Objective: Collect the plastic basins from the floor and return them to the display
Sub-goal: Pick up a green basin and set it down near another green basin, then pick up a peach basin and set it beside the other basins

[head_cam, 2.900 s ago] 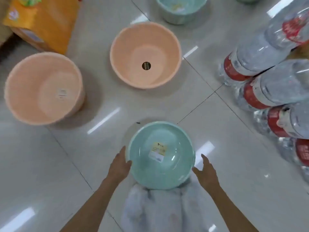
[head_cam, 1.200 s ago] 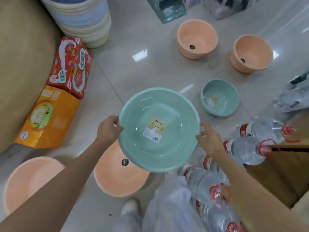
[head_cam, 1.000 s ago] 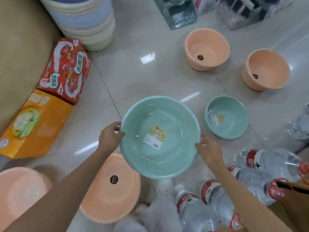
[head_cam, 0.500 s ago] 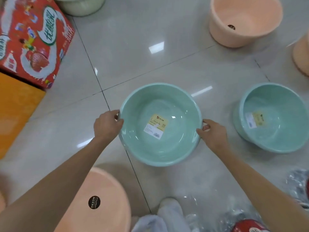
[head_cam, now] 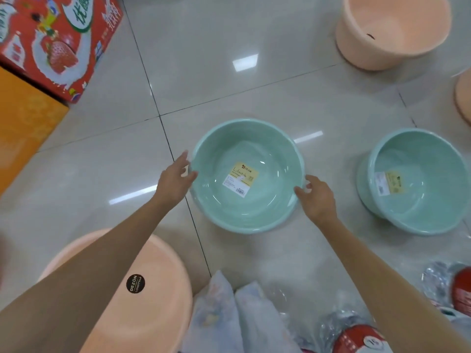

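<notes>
A mint-green basin [head_cam: 244,200] with a yellow label inside rests upright on the tiled floor in the middle of the view. My left hand [head_cam: 174,180] is at its left rim, fingers spread, thumb just touching the edge. My right hand [head_cam: 317,197] is at the right rim with its fingertips curled on the edge. A second mint-green basin [head_cam: 420,200] stands to the right. A peach basin [head_cam: 142,301] lies under my left forearm. Another peach basin [head_cam: 390,34] stands at the far right, and the edge of a third [head_cam: 463,98] shows at the right border.
A red carton [head_cam: 56,42] and an orange box [head_cam: 23,123] stand at the left. Wrapped water bottles with red labels [head_cam: 356,337] lie at the bottom right. My legs in pale trousers [head_cam: 229,319] are at the bottom centre.
The mint-green basin was lifted off the floor, carried over and lowered onto the tiles beside the second green one. My left hand's fingers have opened off the rim.
</notes>
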